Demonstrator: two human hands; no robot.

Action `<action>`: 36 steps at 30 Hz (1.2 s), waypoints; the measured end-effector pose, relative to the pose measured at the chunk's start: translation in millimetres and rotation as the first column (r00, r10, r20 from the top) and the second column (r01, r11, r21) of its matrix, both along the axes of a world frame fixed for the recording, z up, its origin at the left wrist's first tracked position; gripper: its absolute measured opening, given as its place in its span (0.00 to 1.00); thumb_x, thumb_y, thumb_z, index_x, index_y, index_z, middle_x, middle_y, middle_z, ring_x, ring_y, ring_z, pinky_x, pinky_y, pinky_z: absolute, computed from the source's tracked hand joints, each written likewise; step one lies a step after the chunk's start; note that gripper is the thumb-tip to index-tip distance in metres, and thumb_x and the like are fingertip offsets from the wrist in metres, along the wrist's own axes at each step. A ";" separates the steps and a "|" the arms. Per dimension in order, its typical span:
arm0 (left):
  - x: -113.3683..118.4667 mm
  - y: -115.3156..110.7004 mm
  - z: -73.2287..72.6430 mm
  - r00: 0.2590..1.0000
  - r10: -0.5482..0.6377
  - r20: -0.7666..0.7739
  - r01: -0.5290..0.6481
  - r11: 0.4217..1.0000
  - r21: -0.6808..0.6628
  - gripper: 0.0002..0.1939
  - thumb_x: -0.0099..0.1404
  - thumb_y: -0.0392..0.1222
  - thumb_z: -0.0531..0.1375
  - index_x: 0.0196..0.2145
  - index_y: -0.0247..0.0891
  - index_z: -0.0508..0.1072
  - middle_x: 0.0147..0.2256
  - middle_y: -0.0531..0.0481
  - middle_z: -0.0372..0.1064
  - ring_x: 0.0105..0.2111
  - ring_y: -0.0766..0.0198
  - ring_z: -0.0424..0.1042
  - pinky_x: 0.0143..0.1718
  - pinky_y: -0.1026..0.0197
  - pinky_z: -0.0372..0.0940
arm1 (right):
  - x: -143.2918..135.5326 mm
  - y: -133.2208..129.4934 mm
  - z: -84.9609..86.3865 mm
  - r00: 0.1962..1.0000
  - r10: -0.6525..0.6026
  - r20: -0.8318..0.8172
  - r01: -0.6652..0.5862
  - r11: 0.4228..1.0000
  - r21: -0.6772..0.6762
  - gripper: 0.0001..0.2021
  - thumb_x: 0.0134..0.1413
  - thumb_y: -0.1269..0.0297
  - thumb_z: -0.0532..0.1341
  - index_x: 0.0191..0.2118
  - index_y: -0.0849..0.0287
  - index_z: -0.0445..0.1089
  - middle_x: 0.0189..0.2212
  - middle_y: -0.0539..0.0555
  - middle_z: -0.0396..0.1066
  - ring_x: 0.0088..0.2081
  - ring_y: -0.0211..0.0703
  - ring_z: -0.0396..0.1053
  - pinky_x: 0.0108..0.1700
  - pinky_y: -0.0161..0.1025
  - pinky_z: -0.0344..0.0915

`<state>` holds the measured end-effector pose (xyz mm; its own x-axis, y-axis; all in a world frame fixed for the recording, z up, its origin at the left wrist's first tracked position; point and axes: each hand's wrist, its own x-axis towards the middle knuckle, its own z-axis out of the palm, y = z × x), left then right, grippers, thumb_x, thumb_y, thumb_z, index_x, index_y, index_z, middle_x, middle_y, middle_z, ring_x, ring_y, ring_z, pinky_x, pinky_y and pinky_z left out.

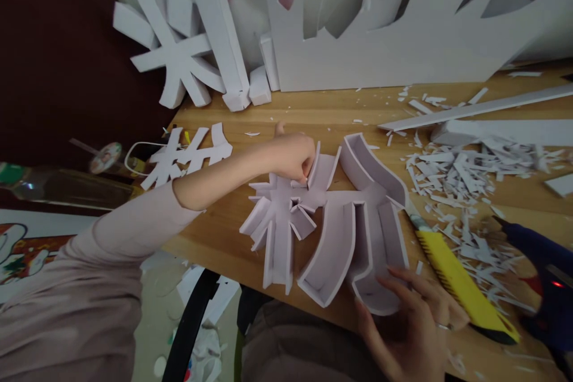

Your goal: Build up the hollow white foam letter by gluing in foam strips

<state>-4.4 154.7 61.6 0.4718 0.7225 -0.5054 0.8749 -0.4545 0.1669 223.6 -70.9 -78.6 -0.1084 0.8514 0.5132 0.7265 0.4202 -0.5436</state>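
A white foam character shape (376, 233) with raised side walls lies open side up on the wooden table. My left hand (295, 155) is over its upper left part, with fingers closed against a low wall; whatever they pinch is too small to make out. Spread around the lower right corner of the shape are the fingers of my right hand (414, 316), which wears a ring and rests lightly against the wall. Several thin walls stand up along the left part, some at angles, around a small hole near its middle.
A yellow cutter (465, 286) and a dark blue glue gun (546, 280) lie at the right, near a heap of white scraps (470, 173). Finished foam letters (179, 54) and a large cut-out board (358, 59) stand behind. A bottle (67, 188) is at left.
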 end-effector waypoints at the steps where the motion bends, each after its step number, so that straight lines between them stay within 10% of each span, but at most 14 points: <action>1: 0.2 -0.1 0.3 1.000 -0.001 0.005 0.002 1.000 -0.001 0.09 0.55 0.32 0.67 0.20 0.38 0.75 0.34 0.50 0.81 0.43 0.54 0.72 0.62 0.33 0.43 | -0.4 0.3 0.9 1.000 0.000 -0.001 0.000 1.000 0.003 0.16 0.59 0.60 0.66 0.50 0.58 0.67 0.48 0.61 0.68 0.47 0.55 0.67 0.50 0.54 0.58; 26: -20.0 -3.8 -6.0 0.975 -0.026 0.221 0.017 0.999 0.043 0.09 0.55 0.36 0.69 0.19 0.41 0.78 0.31 0.50 0.81 0.51 0.49 0.72 0.60 0.38 0.45 | 1.1 4.2 2.5 0.998 0.026 0.056 -0.029 0.998 0.050 0.17 0.60 0.61 0.65 0.53 0.58 0.66 0.50 0.62 0.67 0.49 0.57 0.67 0.48 0.52 0.59; 31: -38.7 -2.0 4.9 0.935 0.007 0.355 -0.060 0.989 0.139 0.08 0.65 0.46 0.63 0.33 0.43 0.82 0.40 0.50 0.83 0.46 0.54 0.75 0.55 0.47 0.53 | 1.8 3.8 3.8 0.995 0.022 0.101 -0.032 0.995 0.095 0.16 0.60 0.61 0.65 0.51 0.59 0.67 0.48 0.61 0.68 0.47 0.56 0.67 0.47 0.51 0.60; 36: -46.7 -22.0 12.0 0.872 0.040 0.488 -0.176 0.955 0.237 0.15 0.72 0.35 0.54 0.42 0.44 0.81 0.39 0.55 0.83 0.47 0.59 0.76 0.60 0.46 0.50 | 11.3 3.2 6.7 0.984 0.012 0.177 -0.045 0.982 0.183 0.13 0.59 0.63 0.65 0.47 0.60 0.68 0.43 0.60 0.69 0.42 0.53 0.68 0.42 0.49 0.61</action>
